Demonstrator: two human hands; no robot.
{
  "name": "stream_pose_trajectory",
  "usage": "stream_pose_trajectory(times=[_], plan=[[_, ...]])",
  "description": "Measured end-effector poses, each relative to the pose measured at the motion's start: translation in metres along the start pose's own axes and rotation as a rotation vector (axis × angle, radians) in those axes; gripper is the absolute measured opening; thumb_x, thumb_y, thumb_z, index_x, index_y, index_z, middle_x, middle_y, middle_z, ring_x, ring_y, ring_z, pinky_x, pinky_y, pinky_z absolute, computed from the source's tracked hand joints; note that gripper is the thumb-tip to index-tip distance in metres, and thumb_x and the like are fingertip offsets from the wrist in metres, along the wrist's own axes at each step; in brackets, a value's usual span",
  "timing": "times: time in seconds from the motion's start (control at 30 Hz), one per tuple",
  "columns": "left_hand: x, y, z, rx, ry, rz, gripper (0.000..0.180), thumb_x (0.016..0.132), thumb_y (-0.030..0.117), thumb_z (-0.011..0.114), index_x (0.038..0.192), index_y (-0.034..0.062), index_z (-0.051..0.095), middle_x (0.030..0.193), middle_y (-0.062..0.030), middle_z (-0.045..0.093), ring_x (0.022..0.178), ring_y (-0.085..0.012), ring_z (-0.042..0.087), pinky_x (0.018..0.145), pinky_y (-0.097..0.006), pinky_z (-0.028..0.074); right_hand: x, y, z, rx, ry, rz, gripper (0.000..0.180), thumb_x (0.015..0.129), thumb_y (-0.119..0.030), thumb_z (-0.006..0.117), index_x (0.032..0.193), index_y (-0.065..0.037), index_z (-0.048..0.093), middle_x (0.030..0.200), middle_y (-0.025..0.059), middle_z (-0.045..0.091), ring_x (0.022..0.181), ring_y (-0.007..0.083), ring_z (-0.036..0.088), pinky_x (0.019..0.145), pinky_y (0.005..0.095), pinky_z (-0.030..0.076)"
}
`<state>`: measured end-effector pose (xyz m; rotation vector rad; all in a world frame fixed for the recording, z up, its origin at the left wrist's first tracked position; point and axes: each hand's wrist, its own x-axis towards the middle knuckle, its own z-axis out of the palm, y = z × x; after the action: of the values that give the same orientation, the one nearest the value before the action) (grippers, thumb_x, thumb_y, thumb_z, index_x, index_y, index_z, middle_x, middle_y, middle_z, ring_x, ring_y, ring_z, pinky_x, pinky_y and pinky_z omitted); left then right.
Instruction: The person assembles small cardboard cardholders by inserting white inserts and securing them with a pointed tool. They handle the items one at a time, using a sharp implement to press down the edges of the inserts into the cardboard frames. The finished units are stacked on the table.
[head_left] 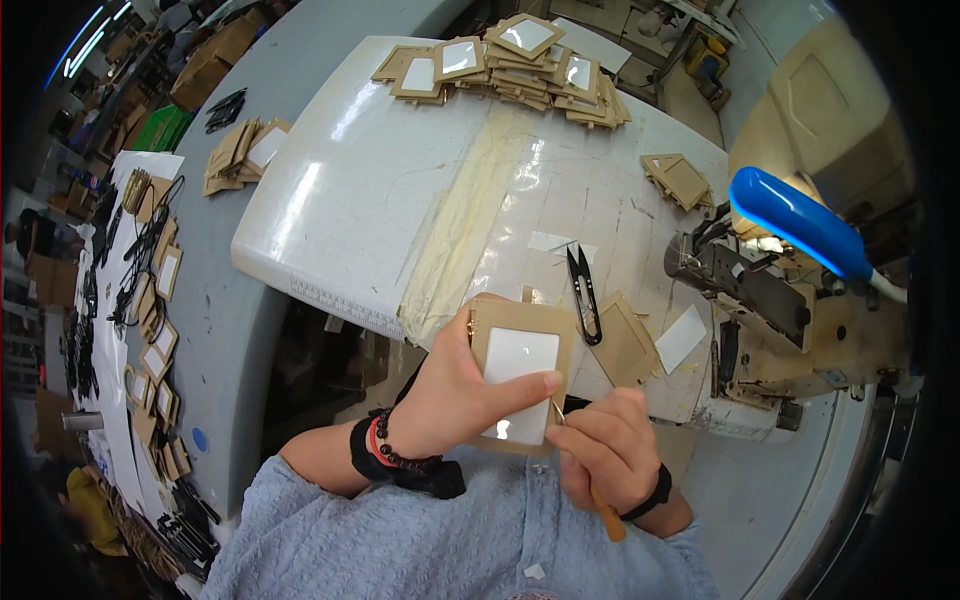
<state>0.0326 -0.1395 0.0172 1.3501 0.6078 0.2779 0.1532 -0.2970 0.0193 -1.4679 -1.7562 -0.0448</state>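
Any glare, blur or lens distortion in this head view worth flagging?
Head view: fisheye bends the white table edges, corners go black; glare streaks the tabletop and the clear window of the tan card holder; both hands stay sharp, far background soft.

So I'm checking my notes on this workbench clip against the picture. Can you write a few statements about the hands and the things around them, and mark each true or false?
1. The left hand holds a tan card holder with a clear window. True.
2. The right hand is empty. False: it grips a thin tool with a wooden handle, its tip at the holder's lower edge.
3. Black thread snips lie on the white table beyond the holder. True.
4. The pile of holders at the table's far edge is red. False: they are tan.
5. A sewing machine stands to the right. True.
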Motion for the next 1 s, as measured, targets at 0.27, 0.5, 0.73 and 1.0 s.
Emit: stream_pose_trajectory(times=[0.27,0.5,0.73,1.0], plan=[[-0.003,0.001,0.007,-0.034,0.049,-0.033,0.053,0.073,0.015,0.079,0.113,0.0017,0.048,0.102,-0.0056,0.057,0.095,-0.0116,0.054,0.083,-0.028,0.047,-0.011,0.008,0.009,0.211,0.111,0.078,0.017,0.075,0.001,0.061,0.091,0.001,0.063,0.083,0.0095,0.061,0.068,0.0224,0.056,0.063,0.0334,0.044],[-0.001,-0.003,0.006,-0.083,-0.045,-0.072,0.052,0.073,0.017,0.080,0.112,0.0021,0.048,0.101,-0.0053,0.057,0.094,-0.0116,0.055,0.083,-0.028,0.046,-0.013,0.003,-0.004,0.434,0.136,0.173,0.017,0.074,0.005,0.058,0.089,0.002,0.063,0.080,0.0113,0.061,0.065,0.0227,0.055,0.060,0.0333,0.045],[-0.001,-0.003,0.006,-0.067,-0.022,0.002,0.051,0.074,0.021,0.080,0.110,-0.0006,0.050,0.099,-0.0076,0.060,0.091,-0.0119,0.058,0.079,-0.028,0.049,-0.008,0.002,-0.005,0.386,0.127,0.164,0.019,0.072,0.006,0.057,0.089,0.001,0.064,0.080,0.0108,0.061,0.064,0.0229,0.054,0.060,0.0327,0.045],[-0.002,0.000,0.006,-0.077,-0.012,0.001,0.051,0.074,0.021,0.080,0.109,-0.0005,0.050,0.098,-0.0073,0.060,0.089,-0.0114,0.058,0.078,-0.027,0.049,-0.005,0.003,-0.005,0.393,0.105,0.167,0.019,0.072,0.006,0.058,0.089,0.001,0.064,0.081,0.0110,0.061,0.065,0.0228,0.054,0.061,0.0320,0.046]])
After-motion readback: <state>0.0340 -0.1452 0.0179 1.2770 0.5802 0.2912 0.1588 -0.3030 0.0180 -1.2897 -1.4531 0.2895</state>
